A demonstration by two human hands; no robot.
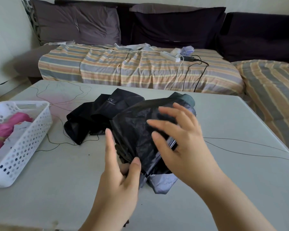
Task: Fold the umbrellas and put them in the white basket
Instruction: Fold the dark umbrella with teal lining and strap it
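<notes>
Hands of a person work over a pale grey table [223, 124], seen from a head-worn camera looking down. At the centre, a collapsed umbrella [137, 130] with a dark, crinkled, slightly see-through canopy and a lilac-grey underside is lifted partly above the tabletop. The left hand [122, 170], at about 6 o'clock, grips the lower end of this umbrella: the thumb presses on the dark fabric, the forefinger points straight up along its left side, and the other fingers curl underneath, mostly hidden. The right hand [178, 137], at about 3 o'clock from the umbrella's middle, lies over the canopy with fingers spread and gently bent; it is blurred, so whether the fingertips touch the fabric cannot be told.

Just behind, toward 11 o'clock, a black umbrella [103, 114] with small white "UV" lettering lies loosely bundled on the table. At 9 o'clock, near the table's left edge, stands the white basket [23, 147] with perforated sides, holding a folded pink umbrella [5, 130]. Thin dark lines wander across the tabletop.

Beyond the table, at 12 o'clock, a sofa with a striped cover [140, 69] carries dark cushions [173, 25] and a white power strip [169, 56] with cables.
</notes>
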